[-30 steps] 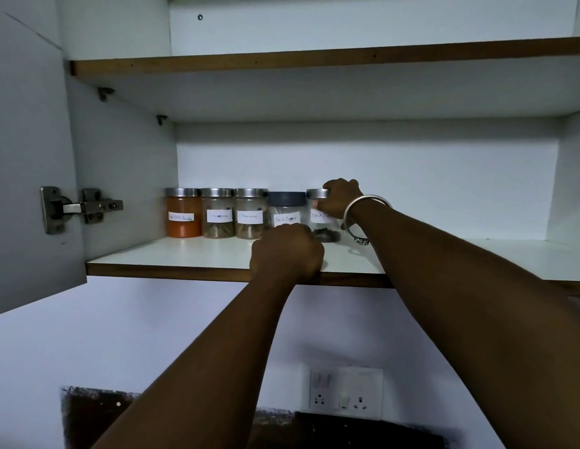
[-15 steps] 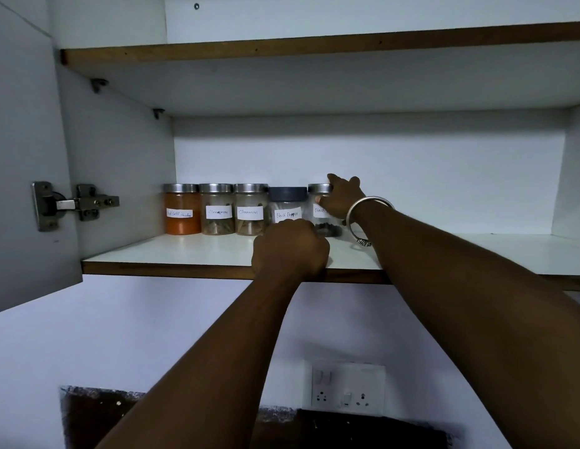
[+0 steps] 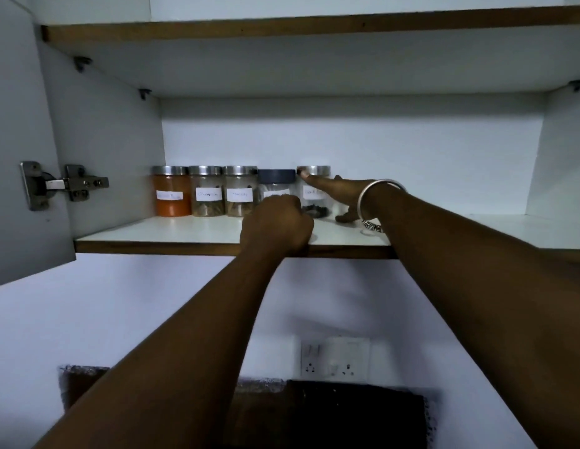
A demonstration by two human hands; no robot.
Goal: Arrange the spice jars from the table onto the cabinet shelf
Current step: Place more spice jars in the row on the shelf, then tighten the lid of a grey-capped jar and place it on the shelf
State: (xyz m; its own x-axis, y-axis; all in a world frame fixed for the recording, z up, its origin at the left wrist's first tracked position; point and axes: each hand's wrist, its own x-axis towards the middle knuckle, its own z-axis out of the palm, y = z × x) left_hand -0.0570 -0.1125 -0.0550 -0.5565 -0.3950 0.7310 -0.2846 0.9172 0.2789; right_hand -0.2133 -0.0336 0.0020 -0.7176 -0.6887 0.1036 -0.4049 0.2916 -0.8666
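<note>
Several labelled spice jars stand in a row at the back left of the white cabinet shelf (image 3: 191, 230): an orange-filled jar (image 3: 172, 197), two steel-lidded jars (image 3: 207, 196) (image 3: 240, 196), a dark-lidded jar (image 3: 277, 181) and a steel-lidded jar with dark contents (image 3: 314, 189). My right hand (image 3: 343, 192), with a bangle on its wrist, has its fingers spread beside that last jar. The index fingertip touches the lid and the thumb is low at the jar's right. My left hand (image 3: 277, 225) is a closed fist at the shelf's front edge, hiding the lower part of the dark-lidded jar.
The cabinet door (image 3: 19, 140) hangs open at the left on a metal hinge (image 3: 61, 186). Another shelf (image 3: 314, 25) runs above. The shelf extends to the right of the jars. Below on the wall is a socket plate (image 3: 334, 356).
My right hand has let go of the last jar's lid and spread open, with the fingers now stretched across the jar. The left fist stays at the shelf edge.
</note>
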